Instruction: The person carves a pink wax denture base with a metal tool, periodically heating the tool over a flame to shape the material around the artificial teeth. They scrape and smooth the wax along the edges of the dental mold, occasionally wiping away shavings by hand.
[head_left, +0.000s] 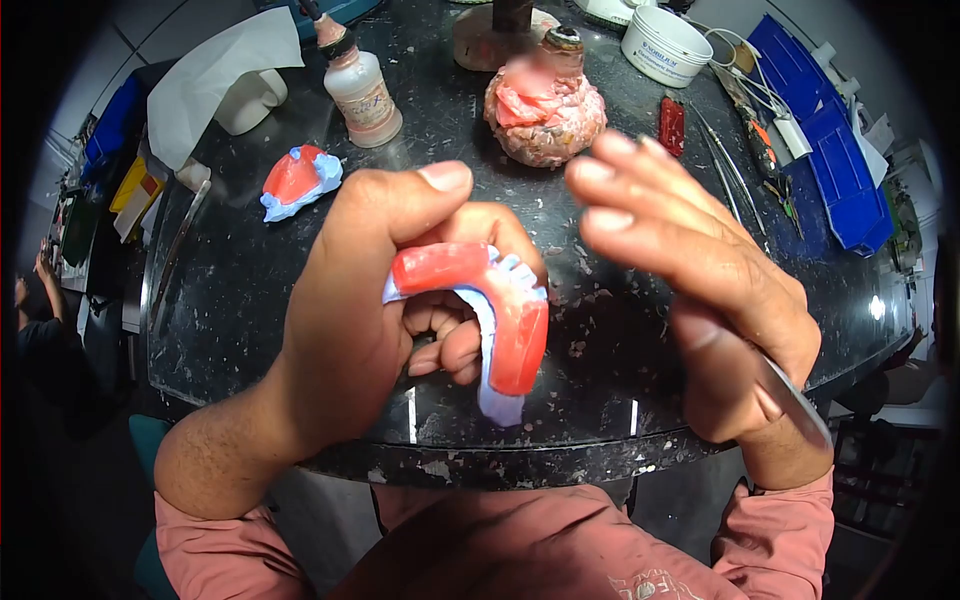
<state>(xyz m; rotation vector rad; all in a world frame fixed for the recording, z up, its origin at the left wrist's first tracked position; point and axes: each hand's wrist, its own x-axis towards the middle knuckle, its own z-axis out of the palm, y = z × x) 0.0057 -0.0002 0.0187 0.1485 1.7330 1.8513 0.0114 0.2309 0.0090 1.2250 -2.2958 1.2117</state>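
My left hand [350, 290] is closed around a horseshoe-shaped dental cast [502, 408] of pale blue plaster, held above the bench. Red wax rims [520, 345] cover both its sides, and a few blue teeth stand at the front bend. Apart from it, to the right, is my right hand [720, 270], its fingers stretched out and slightly blurred. A metal spatula [798, 405] is tucked in the right palm, its flat end sticking out toward the wrist; the rest is hidden. Behind my left hand a second blue cast with red wax [297, 180] lies on the bench.
On the black bench [590, 400] stand a labelled bottle [362, 100], a wax-crusted burner [545, 120] and a white tub [667, 48]. A red pocketknife-like object [672, 127], thin metal tools [728, 165] and blue trays [835, 160] lie right. White paper [225, 80] is at left.
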